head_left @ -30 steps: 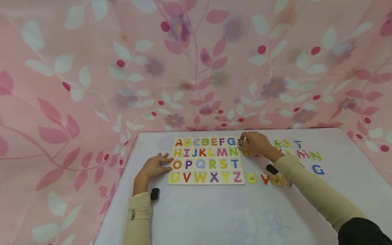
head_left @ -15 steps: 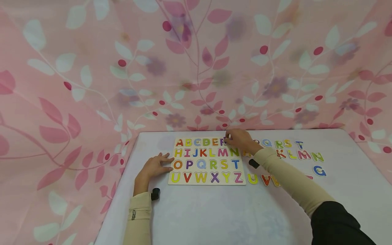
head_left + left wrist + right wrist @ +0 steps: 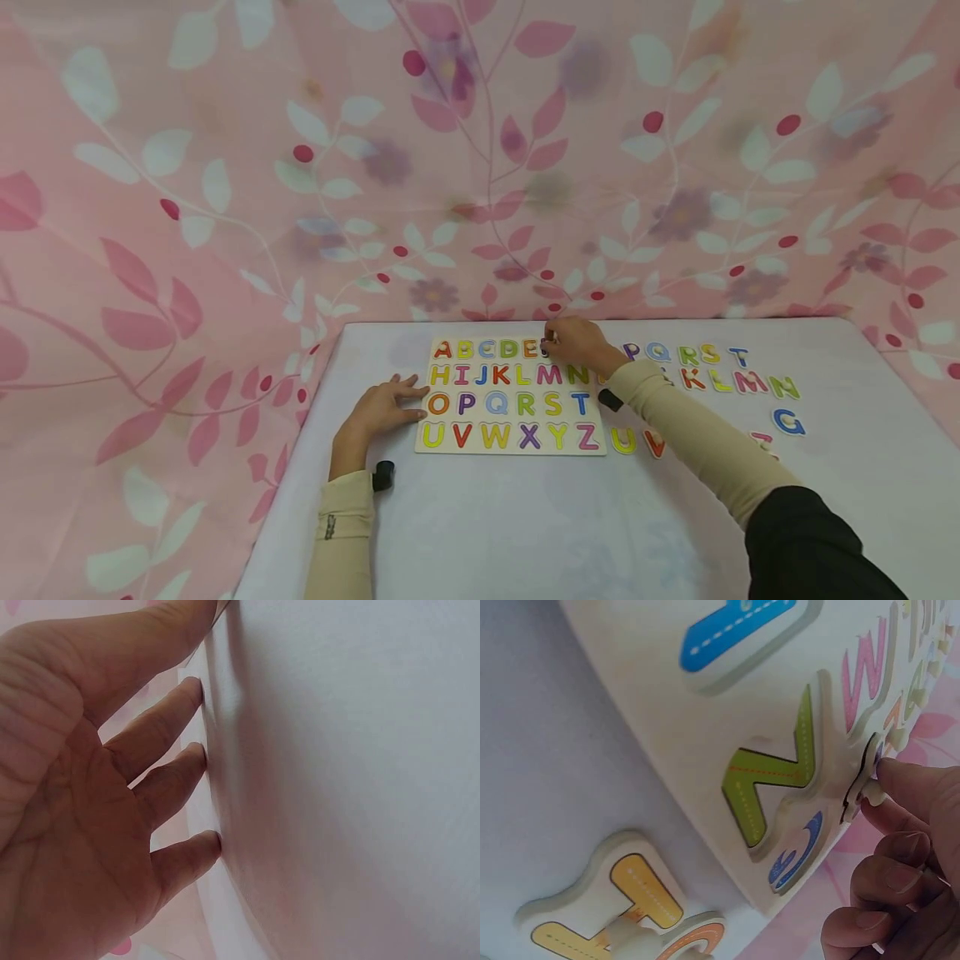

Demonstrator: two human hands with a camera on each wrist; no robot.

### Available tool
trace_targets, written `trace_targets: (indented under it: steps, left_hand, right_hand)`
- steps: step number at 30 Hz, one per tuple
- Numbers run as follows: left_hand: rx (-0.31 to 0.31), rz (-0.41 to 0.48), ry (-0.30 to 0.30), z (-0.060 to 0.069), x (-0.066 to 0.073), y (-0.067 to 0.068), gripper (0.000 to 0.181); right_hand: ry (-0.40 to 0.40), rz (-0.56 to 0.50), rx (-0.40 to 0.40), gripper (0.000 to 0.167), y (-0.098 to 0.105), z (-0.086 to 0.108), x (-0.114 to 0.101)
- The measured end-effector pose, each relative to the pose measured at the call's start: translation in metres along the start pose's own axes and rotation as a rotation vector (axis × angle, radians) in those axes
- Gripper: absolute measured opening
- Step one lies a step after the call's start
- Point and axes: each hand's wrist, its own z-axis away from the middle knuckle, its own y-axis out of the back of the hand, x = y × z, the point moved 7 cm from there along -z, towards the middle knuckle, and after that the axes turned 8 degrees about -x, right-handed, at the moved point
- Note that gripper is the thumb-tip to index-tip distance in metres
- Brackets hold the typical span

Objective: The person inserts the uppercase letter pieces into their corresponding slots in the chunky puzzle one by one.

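The cream alphabet board [image 3: 491, 418] lies on the table with four rows of coloured letters. At its left edge rests my left hand [image 3: 381, 408], fingers spread; in the left wrist view that hand [image 3: 97, 787] touches the surface with its fingertips. My right hand [image 3: 581, 340] is over the top row beside the E. The right wrist view shows this hand [image 3: 907, 862] pinching a letter piece [image 3: 861, 776] by its knob, tilted at the F place. The G recess [image 3: 795, 851] beside it holds no piece.
Loose letters lie right of the board, among them a Q [image 3: 657, 352], a T [image 3: 738, 357], an N [image 3: 784, 387], a blue G [image 3: 788, 422] and a yellow U [image 3: 623, 440]. My right forearm [image 3: 697, 425] covers some. A floral curtain [image 3: 480, 167] hangs behind.
My right hand has moved left from beside the board to the top row, carrying the piece. The left hand has stayed at the board's left edge.
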Motion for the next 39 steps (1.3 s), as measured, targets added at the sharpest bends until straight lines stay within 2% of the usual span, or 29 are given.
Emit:
trace_targets:
  steps: [5,14,21,24,28,35,39]
  left_hand:
    - [0.01,-0.004,-0.016,0.002,0.003,0.002,0.05]
    - [-0.006,0.001,0.006,0.0,0.001,0.0,0.051]
    - [-0.014,0.015,0.0,0.0,0.002,-0.001,0.051]
    - [-0.013,0.01,0.005,0.001,0.001,0.0,0.052]
    - [-0.017,-0.008,0.004,0.001,0.0,0.0,0.052]
    - [-0.013,-0.013,0.022,0.0,-0.003,0.0,0.053]
    - [-0.021,0.001,0.012,-0.001,-0.001,-0.002,0.053]
  right_hand:
    - [-0.002,0.023,-0.021,0.017,-0.002,-0.002,-0.002]
    - [-0.047,0.025,-0.054,0.018,-0.001,0.002,-0.002]
    - [-0.048,-0.011,-0.023,0.024,0.009,0.016,0.01]
    - [-0.039,0.002,-0.002,0.025,0.021,0.029,0.018]
    - [-0.066,-0.018,0.014,0.025,0.034,0.053,0.036]
    - [-0.149,-0.026,0.032,0.026,0.04,0.1,0.072]
    - [-0.166,-0.015,0.072,0.026,0.044,0.132,0.093]
